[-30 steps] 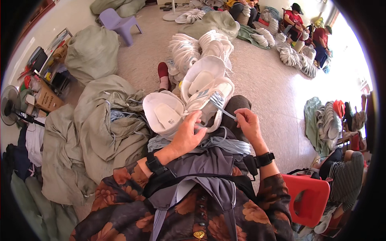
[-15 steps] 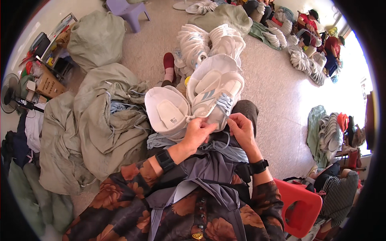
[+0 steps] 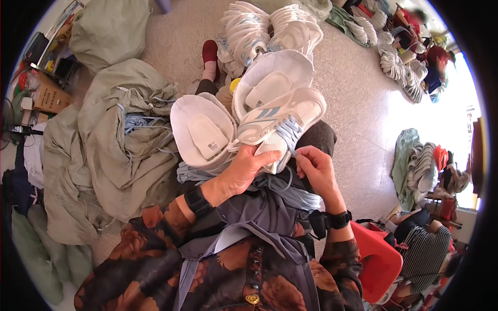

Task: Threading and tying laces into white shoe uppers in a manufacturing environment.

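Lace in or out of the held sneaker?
In, at least partly: the blue shoelace crosses the sneaker in rows; the right hand pinches it.

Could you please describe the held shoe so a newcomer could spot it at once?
Find the grey apron, then the pale blue laces bundled beyond it. Beyond those, the left hand grips a white sneaker. Unlike the bunched shoes farther off, it is held singly, the right hand pinching its blue lace.

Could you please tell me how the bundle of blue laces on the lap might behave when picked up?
The bundle of laces would probably be floppy, since its strands bend and curve. It is likely light for its size, being thin cords. The strands might slide apart or tangle, as they lie loosely side by side.
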Tool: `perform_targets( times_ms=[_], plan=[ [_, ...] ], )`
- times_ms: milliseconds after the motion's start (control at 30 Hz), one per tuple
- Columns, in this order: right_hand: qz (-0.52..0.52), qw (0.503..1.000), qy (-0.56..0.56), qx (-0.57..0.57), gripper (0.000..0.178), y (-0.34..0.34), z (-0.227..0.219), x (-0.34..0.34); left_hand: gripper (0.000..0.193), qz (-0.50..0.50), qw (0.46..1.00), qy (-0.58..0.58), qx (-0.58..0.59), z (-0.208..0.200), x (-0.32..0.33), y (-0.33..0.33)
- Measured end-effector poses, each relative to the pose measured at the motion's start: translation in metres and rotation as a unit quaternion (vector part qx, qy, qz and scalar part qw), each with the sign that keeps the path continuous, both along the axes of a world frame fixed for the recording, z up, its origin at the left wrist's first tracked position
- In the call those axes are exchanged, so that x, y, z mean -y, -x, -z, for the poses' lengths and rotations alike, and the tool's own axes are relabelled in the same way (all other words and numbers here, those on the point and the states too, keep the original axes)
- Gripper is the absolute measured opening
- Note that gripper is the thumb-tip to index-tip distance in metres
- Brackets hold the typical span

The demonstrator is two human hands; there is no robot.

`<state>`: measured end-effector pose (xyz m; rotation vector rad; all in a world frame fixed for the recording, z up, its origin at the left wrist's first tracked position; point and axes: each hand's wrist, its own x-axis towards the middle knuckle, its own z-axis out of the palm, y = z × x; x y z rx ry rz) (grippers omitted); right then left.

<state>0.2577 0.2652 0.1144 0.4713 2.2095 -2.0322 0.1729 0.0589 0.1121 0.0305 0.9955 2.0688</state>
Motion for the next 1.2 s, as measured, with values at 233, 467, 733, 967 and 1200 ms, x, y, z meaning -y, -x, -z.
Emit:
perform_targets(
  times_ms=[233, 467, 733, 967, 1200],
  plan=[
    [-0.091, 0.994, 0.06, -0.029, 0.018, 0.028, -0.121, 0.024, 0.043, -0.035, 0.999, 0.018, -0.012, -0.002, -0.013, -0.002],
    [-0.191, 0.965, 0.053, -0.17, 0.025, 0.068, -0.183, 0.069, 0.034, -0.058, 0.997, -0.049, 0.025, -0.004, -0.009, 0.003],
    [-0.137, 0.983, -0.091, 0.08, 0.017, 0.061, -0.092, 0.033, 0.038, -0.006, 1.0, -0.01, -0.016, 0.009, 0.003, 0.003],
    [-0.149, 0.977, -0.143, 0.05, 0.012, 0.037, -0.068, 0.033, 0.034, -0.057, 0.998, -0.007, -0.027, 0.011, -0.006, -0.004],
    [-0.021, 0.982, -0.134, 0.129, 0.013, -0.035, -0.05, -0.04, 0.023, -0.072, 0.997, -0.006, 0.019, 0.007, -0.005, -0.002]
  ],
)
